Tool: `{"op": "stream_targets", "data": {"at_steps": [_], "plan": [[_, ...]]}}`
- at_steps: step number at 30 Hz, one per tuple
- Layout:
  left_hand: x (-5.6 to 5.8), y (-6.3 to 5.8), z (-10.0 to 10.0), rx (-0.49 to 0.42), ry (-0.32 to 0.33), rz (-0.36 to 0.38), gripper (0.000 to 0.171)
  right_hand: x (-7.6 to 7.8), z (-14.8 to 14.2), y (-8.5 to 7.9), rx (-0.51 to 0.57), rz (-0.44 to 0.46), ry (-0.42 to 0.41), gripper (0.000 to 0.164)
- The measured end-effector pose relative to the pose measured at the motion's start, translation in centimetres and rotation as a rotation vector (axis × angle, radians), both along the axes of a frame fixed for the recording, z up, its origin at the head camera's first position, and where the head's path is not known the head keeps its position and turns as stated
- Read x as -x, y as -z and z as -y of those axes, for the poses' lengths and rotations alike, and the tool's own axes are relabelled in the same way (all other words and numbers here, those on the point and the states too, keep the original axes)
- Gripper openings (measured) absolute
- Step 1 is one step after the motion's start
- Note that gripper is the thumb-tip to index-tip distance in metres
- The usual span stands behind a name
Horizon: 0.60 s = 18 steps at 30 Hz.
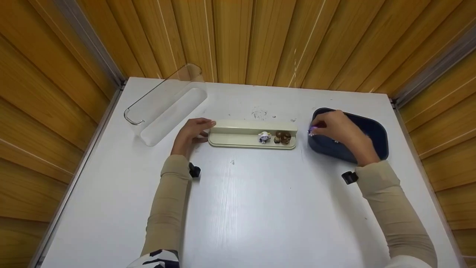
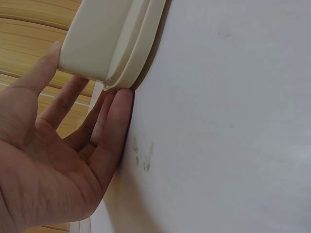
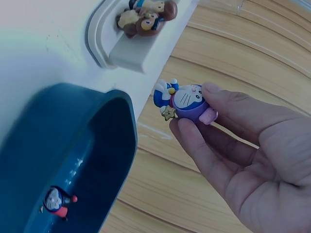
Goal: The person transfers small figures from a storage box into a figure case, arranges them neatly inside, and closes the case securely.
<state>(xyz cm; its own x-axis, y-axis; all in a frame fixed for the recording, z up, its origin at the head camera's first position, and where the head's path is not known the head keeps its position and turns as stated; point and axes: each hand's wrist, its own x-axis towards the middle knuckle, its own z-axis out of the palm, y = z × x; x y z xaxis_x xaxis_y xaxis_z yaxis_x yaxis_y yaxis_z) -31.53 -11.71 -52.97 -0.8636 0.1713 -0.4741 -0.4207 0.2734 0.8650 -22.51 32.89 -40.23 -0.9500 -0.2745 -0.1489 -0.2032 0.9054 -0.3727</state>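
Observation:
My right hand (image 1: 340, 128) pinches a small blue, white and purple cat figurine (image 3: 189, 101) between thumb and fingertips. In the head view it is over the left rim of a dark blue bin (image 1: 379, 130). Inside the bin lies another figurine (image 3: 56, 200) with red and dark parts. My left hand (image 1: 191, 134) holds the left end of a long cream stepped tray (image 1: 234, 139), thumb at its raised back ledge and fingers at the end and lower edge. On the tray's right half stand a white-and-purple figurine (image 1: 264, 137) and brown figurines (image 1: 284, 137).
A clear plastic cover (image 1: 167, 96) with a rounded rim lies at the table's back left. Wood-look panels (image 1: 230, 41) stand behind and beside the white table (image 1: 253, 208). Some dark scuff marks show on the tabletop behind the tray.

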Motion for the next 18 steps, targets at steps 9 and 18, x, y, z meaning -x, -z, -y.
{"op": "stream_targets", "data": {"at_steps": [9, 18], "plan": [[0.2, 0.1, 0.0, 0.006, 0.003, 0.013, 0.052, -0.2, 0.9, 1.0, 0.003, -0.004, -0.018, 0.022], [0.1, 0.1, 0.0, 0.005, 0.008, 0.002, 0.053, 0.0, 2.1, 1.9, 0.023, -0.001, -0.046, 0.019]]}}
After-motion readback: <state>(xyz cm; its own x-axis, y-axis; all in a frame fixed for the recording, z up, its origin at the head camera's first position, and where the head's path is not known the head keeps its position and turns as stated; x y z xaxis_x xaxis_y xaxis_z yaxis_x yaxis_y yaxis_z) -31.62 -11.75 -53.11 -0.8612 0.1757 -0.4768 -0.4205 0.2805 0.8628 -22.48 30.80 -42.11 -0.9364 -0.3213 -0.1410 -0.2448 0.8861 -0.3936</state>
